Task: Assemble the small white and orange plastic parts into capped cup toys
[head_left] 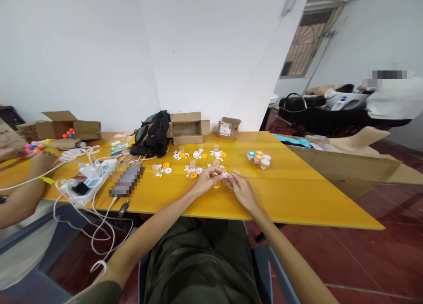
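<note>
The left hand and right hand meet above the counter, fingers nearly closed, pinching a white piece between their tips. Jars stand at two o'clock from it; cups and lids spread between nine and eleven.

One left hand and one right hand are pinching one small white piece between them, while on one yellow table about seven clear cups are standing, at least six orange rings are lying among white bits too small and crowded to count, and five lidded cups are forming one cluster. At least three cardboard boxes, one black bag, one power strip and one phone are sharing that surface, with one larger carton standing beside it. Two other people are showing.
</note>
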`<action>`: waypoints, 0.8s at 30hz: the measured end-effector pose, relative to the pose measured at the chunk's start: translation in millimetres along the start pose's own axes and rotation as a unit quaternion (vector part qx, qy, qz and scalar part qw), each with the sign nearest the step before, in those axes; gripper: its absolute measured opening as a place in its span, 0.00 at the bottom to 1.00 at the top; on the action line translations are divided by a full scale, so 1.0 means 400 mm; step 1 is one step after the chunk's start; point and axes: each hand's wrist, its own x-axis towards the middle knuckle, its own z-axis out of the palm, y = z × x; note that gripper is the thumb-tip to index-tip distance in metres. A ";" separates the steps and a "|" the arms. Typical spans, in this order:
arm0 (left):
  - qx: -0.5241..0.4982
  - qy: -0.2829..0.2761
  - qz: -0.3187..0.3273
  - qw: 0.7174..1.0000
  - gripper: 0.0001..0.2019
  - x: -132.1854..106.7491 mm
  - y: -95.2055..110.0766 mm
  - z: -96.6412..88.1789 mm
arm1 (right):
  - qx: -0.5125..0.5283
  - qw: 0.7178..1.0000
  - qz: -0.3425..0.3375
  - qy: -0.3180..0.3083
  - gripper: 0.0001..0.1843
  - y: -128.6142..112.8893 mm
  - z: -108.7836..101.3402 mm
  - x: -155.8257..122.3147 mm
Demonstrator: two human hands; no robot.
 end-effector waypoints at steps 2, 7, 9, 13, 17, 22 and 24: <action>-0.006 -0.003 -0.008 1.000 0.13 -0.001 0.000 0.000 | 0.014 1.000 0.006 0.000 0.30 -0.002 0.001 0.001; -0.023 -0.010 -0.013 1.000 0.13 0.002 -0.002 0.000 | 0.034 0.999 0.017 -0.002 0.30 -0.004 0.003 0.002; -0.028 -0.011 -0.011 0.999 0.13 0.003 -0.002 0.001 | 0.040 0.999 0.019 -0.002 0.30 -0.005 0.002 0.003; -0.038 -0.012 -0.009 0.999 0.14 0.004 -0.001 0.002 | 0.047 0.999 0.021 -0.007 0.30 -0.004 0.001 0.004; -0.038 -0.013 -0.018 0.999 0.15 0.003 0.000 0.004 | 0.044 0.999 0.023 -0.001 0.30 -0.003 0.002 0.003; -0.062 -0.027 -0.007 0.998 0.15 0.003 -0.001 0.005 | 0.036 0.999 0.022 0.006 0.30 -0.002 0.004 0.001; -0.059 -0.025 -0.013 0.998 0.16 0.003 -0.002 0.004 | 0.039 0.999 0.020 0.009 0.31 -0.004 0.003 0.002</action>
